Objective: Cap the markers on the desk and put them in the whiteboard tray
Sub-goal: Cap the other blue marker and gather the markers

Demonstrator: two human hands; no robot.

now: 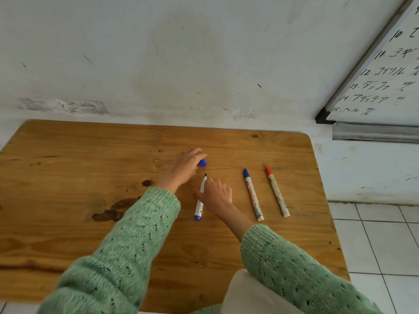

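Three markers lie on the wooden desk (90,223). An uncapped white marker (200,200) with a blue end points its dark tip away from me. My right hand (215,196) rests on its barrel, fingers curled around it. My left hand (183,166) is over a loose blue cap (203,162), fingertips closed on it. To the right lie a capped blue marker (252,193) and a capped red marker (277,191). The metal whiteboard tray (374,132) hangs on the wall at the upper right.
A whiteboard (390,82) with handwritten numbered lines hangs above the tray. The desk stands against a scuffed white wall. Dark stains mark the desk's left half. White floor tiles (374,241) show to the right of the desk.
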